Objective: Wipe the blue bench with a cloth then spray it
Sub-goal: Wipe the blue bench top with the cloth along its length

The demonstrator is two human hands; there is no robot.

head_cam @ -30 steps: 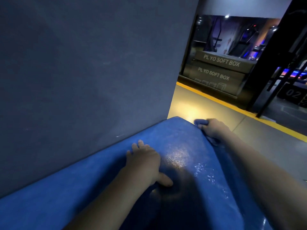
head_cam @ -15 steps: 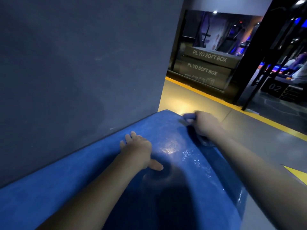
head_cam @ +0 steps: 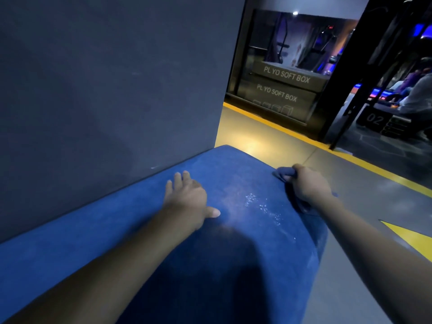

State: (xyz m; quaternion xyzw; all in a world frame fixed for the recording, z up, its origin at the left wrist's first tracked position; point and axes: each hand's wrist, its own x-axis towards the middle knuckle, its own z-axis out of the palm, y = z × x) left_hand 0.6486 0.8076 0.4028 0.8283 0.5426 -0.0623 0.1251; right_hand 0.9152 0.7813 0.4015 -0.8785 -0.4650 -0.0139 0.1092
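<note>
Head view: a long blue padded desk runs along a dark grey wall. The left hand lies flat on its top, fingers straight and released. The right hand clenches a bunched dark blue cloth against the desk's outer edge, near its far end. Shiny wet specks sit between the hands (probably moisture from wiping). Wiping seems under way; spraying looks not yet done, and no spray bottle is visible.
</note>
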